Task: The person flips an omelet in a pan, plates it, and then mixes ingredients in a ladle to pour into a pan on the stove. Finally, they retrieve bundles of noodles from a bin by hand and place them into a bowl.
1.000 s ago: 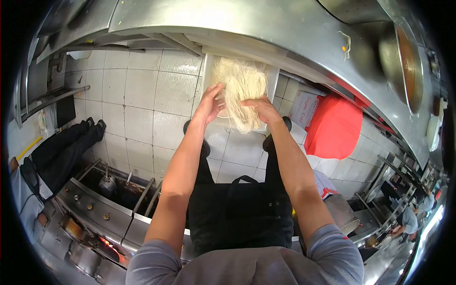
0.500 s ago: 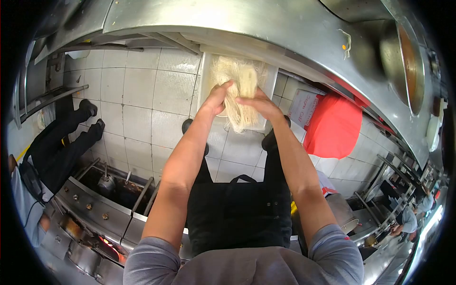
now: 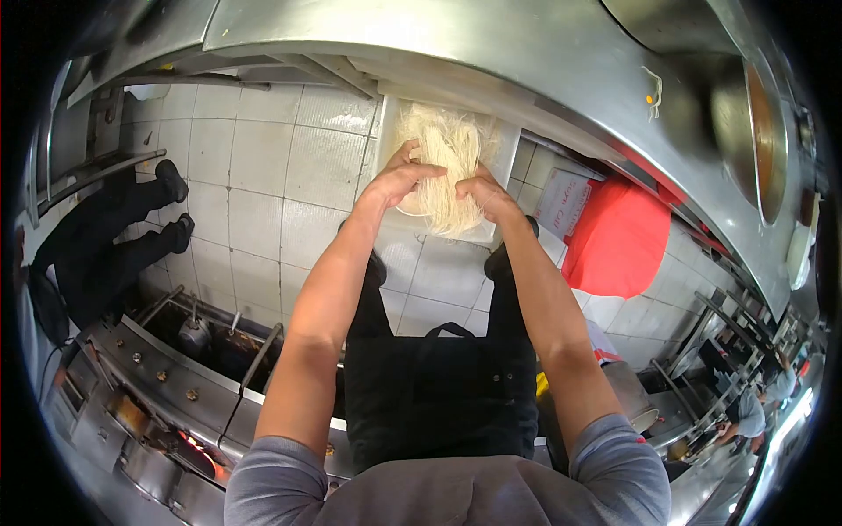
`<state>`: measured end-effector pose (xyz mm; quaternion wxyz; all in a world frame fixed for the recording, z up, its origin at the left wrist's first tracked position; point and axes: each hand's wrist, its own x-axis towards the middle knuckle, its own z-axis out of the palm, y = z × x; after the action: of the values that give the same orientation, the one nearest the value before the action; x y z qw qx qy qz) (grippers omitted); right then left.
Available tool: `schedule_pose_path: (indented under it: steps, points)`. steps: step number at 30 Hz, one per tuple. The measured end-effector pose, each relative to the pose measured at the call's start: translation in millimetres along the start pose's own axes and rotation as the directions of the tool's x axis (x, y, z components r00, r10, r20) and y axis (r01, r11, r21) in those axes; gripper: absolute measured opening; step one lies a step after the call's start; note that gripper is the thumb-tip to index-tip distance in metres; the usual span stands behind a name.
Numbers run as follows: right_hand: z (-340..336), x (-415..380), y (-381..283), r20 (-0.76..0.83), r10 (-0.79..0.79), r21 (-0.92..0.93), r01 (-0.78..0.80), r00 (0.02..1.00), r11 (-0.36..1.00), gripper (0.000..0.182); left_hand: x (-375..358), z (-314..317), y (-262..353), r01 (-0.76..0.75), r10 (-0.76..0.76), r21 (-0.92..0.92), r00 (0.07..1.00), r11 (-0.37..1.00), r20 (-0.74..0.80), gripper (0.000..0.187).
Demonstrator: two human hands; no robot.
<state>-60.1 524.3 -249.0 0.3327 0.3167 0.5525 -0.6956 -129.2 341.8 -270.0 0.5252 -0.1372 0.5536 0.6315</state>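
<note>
A bundle of pale, thin noodles is held over a white plastic bin that juts out from under the steel counter. My left hand grips the bundle's left side, thumb across the top of the strands. On the right side, my right hand is closed on the bundle, its thumb pressed against the strands. Loose strand ends hang toward me near the bin's front edge. More noodles lie in the bin, partly hidden beneath the bundle. The undersides of both hands' fingers are out of sight.
A steel counter runs above the bin, with a large metal bowl at right. A red cover and a printed box stand right of the bin. Stoves with a flame are behind me at left. Another person's legs are at left.
The noodle bundle has been gathered closer together between my hands. My left thumb has shifted across the strands, and my right fingers have curled in. The person at left has moved slightly.
</note>
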Motion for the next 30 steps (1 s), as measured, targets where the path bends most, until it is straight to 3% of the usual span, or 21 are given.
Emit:
schedule_pose_path:
  steps: [2,5,8,11,14,15,17,21,23,26,27,29,30]
  points:
    - [-2.3,-1.0,-0.9,0.009,0.007,0.026,-0.007,1.0,1.0,0.074,-0.3,3.0,0.7,-0.013,0.012,-0.03,1.0,0.999,-0.018,0.088]
    - [-11.3,4.0,-6.9,0.084,0.049,-0.134,-0.037,0.995,0.99,0.076,-2.9,3.8,6.2,0.011,-0.014,-0.027,0.996,1.0,-0.087,0.091]
    - [-5.9,-11.4,-25.1,-0.034,0.044,-0.145,-0.048,0.998,0.988,0.078,5.5,-3.3,-2.7,0.032,-0.037,-0.042,0.991,0.999,-0.125,0.093]
    - [-14.6,11.8,-6.9,0.041,-0.024,-0.239,0.033,0.999,0.971,0.074,2.5,5.3,0.6,0.024,-0.037,-0.085,0.986,0.996,-0.163,0.093]
    - [10.6,4.3,-10.3,0.007,-0.275,-0.209,0.27,0.961,0.94,0.069,5.7,11.3,0.5,-0.008,-0.002,-0.067,0.989,0.998,-0.148,0.091]
    - [10.2,1.4,-13.0,0.033,-0.268,-0.2,0.269,0.963,0.942,0.068,7.5,11.7,0.6,-0.023,0.016,-0.05,0.991,0.998,-0.132,0.091]
    - [7.9,-4.8,-19.1,0.083,-0.255,-0.182,0.266,0.963,0.947,0.065,7.4,8.8,1.2,-0.012,0.02,0.046,0.984,0.999,-0.176,0.083]
    - [-13.5,-4.2,-28.7,0.095,-0.169,-0.472,0.194,0.981,0.86,0.063,10.4,-15.2,-0.2,-0.056,0.078,0.18,0.99,0.982,-0.115,0.061]
    - [-27.9,6.9,-16.5,0.048,-0.148,-0.623,0.145,0.988,0.769,0.065,5.7,-24.1,9.7,-0.04,0.07,0.333,0.994,0.942,-0.078,0.049]
    - [-47.8,-3.5,-7.8,0.003,-0.193,-0.66,0.147,0.981,0.737,0.063,1.8,-41.6,18.2,-0.096,0.146,0.635,0.989,0.766,-0.026,0.04]
    - [-56.1,-9.1,-4.6,-0.003,-0.142,-0.638,0.107,0.99,0.762,0.06,2.8,-46.2,21.2,-0.13,0.188,0.73,0.982,0.671,0.002,0.039]
    - [-65.7,-23.0,3.5,-0.012,-0.033,-0.585,0.019,0.999,0.811,0.054,4.0,-50.2,31.4,-0.119,0.155,0.755,0.988,0.645,0.023,0.038]
    - [-58.0,-38.4,-2.3,-0.098,-0.01,-0.496,-0.04,0.995,0.868,0.053,3.1,-50.8,37.0,-0.109,0.136,0.766,0.99,0.634,0.029,0.037]
